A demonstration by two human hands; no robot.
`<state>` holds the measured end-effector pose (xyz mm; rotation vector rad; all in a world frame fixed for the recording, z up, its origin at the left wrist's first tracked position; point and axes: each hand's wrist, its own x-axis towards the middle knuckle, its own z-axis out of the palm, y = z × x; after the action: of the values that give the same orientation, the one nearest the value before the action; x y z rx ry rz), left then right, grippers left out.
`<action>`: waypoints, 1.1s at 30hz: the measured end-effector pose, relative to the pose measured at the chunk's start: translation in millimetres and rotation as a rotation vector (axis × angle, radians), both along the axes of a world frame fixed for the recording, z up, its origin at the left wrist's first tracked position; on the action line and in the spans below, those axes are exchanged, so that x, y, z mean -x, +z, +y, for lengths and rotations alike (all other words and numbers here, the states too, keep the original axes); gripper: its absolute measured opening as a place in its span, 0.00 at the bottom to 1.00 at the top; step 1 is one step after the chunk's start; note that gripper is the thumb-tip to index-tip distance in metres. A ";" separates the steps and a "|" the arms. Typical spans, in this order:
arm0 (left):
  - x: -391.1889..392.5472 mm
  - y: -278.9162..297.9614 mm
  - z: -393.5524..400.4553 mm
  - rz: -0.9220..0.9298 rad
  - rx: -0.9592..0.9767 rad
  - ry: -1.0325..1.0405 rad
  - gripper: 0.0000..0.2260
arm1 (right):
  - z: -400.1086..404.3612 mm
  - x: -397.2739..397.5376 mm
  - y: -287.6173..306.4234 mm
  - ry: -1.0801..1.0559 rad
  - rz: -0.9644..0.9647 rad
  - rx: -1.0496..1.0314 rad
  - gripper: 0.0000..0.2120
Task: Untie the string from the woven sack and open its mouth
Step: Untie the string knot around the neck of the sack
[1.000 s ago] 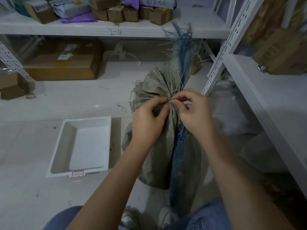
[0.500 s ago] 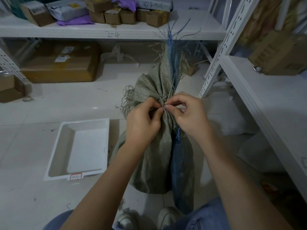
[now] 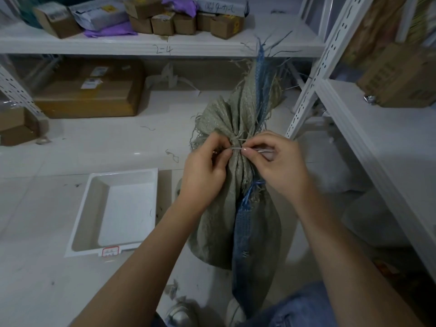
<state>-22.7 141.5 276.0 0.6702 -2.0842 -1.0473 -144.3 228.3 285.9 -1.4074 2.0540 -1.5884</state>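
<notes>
A grey-green woven sack (image 3: 219, 223) with a blue stripe stands on the floor in front of me. Its neck is bunched and its frayed mouth (image 3: 257, 90) sticks up above the tie. A thin pale string (image 3: 236, 149) runs around the neck. My left hand (image 3: 205, 171) pinches the string on the left side of the neck. My right hand (image 3: 280, 166) pinches it on the right, with a length of string running under the fingers. The knot itself is mostly hidden between my fingertips.
A white shallow tray (image 3: 122, 182) lies on the floor to the left of the sack. White metal shelving (image 3: 313, 90) stands to the right and behind, holding cardboard boxes (image 3: 89, 95) and parcels. My shoes (image 3: 181, 312) are at the sack's base.
My two hands have drawn slightly apart along the neck, and a short stretch of string now shows between my fingertips. The sack's top has swayed a little.
</notes>
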 end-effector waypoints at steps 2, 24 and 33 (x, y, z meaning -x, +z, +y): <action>-0.3 2.4 -0.5 0.076 -0.142 -0.076 0.07 | -0.5 1.2 -1.4 -0.013 -0.012 0.014 0.08; -0.5 3.0 -0.2 -0.056 0.191 0.021 0.02 | -6.7 -7.8 -0.5 -0.013 -0.049 -0.070 0.07; 2.4 2.3 -1.9 0.013 -0.034 -0.036 0.02 | -4.4 -1.1 -2.0 -0.025 -0.147 -0.017 0.08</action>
<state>-25.1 139.7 278.3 0.6427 -2.0790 -1.1066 -143.2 223.9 283.9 -1.2245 2.0025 -1.6279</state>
